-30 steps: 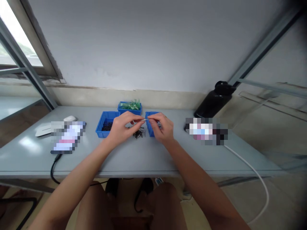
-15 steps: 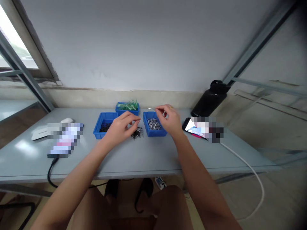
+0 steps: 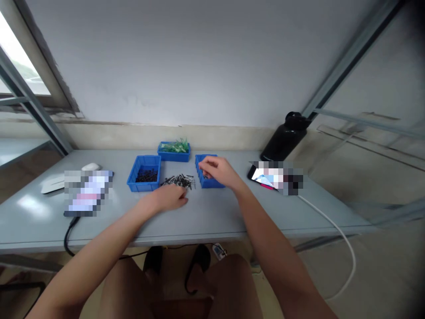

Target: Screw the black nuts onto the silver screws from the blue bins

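Observation:
My left hand (image 3: 168,197) is low over the table at the front edge of a loose pile of small black and silver pieces (image 3: 180,180); its fingers are closed, and what they hold, if anything, is hidden. My right hand (image 3: 217,170) is above the right blue bin (image 3: 214,183), thumb and fingertips pinched together; the thing between them is too small to make out. A left blue bin (image 3: 144,186) contains dark screw-like pieces (image 3: 147,176). Behind, a smaller blue bin (image 3: 174,156) holds green plastic strips (image 3: 175,146).
A black bottle (image 3: 283,139) leans at the back right near a phone (image 3: 265,176) with a white cable (image 3: 332,220). Another phone (image 3: 89,192) and a white earbud case (image 3: 90,167) are on the left. The table's front edge (image 3: 206,238) runs above my knees.
My left hand has come down to the front of the pile, uncovering the left bin. My right hand has moved left and down over the right bin, and the thin metal piece no longer shows.

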A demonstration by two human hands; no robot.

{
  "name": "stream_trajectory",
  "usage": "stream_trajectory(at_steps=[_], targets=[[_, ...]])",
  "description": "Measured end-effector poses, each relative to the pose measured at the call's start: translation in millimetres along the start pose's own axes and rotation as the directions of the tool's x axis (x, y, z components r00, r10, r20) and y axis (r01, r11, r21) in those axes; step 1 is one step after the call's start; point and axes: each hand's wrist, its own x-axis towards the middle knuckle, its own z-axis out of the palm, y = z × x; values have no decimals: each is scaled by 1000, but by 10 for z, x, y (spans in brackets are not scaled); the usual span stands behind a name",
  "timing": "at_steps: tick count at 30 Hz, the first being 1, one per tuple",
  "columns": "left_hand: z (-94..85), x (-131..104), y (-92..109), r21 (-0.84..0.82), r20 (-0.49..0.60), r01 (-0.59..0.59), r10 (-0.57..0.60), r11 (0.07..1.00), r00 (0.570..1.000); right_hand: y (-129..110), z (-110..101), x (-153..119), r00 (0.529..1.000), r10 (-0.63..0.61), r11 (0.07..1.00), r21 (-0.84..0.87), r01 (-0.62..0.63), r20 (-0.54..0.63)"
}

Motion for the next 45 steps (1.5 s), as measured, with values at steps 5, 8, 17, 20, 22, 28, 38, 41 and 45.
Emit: stream_trajectory(at_steps=[5,8,17,20,22,28,38,41,45], targets=[[104,4,-4,15,-86,87,-86,996,993,-161,150,-77,732,120,984,19,-179,671],[76,-7,-11,49,-55,160,-158,986,986,-166,251,-81,615,253,959,-108,-263,747],[48,55,-49,63,-156,177,-165,982,974,-90,352,-61,777,243,966,-219,-138,581],[75,71,-52,53,-188,217,-204,975,961,-79,344,-55,765,238,969,-204,-142,598],[87,78,-53,32,-206,225,-214,974,955,-74,343,-51,764,246,967,-203,-153,596],[84,94,-21,-12,-185,300,-297,954,937,-73,347,-50,753,262,961,-231,-149,603],[97,76,20,-3,-161,435,-430,900,888,-66,352,-55,769,265,955,-267,-128,581],[88,71,25,4,-141,426,-421,905,896,-84,359,-60,775,268,951,-286,-117,573],[59,69,29,-1,-123,439,-436,898,891,-103,363,-56,772,271,948,-296,-113,575]])
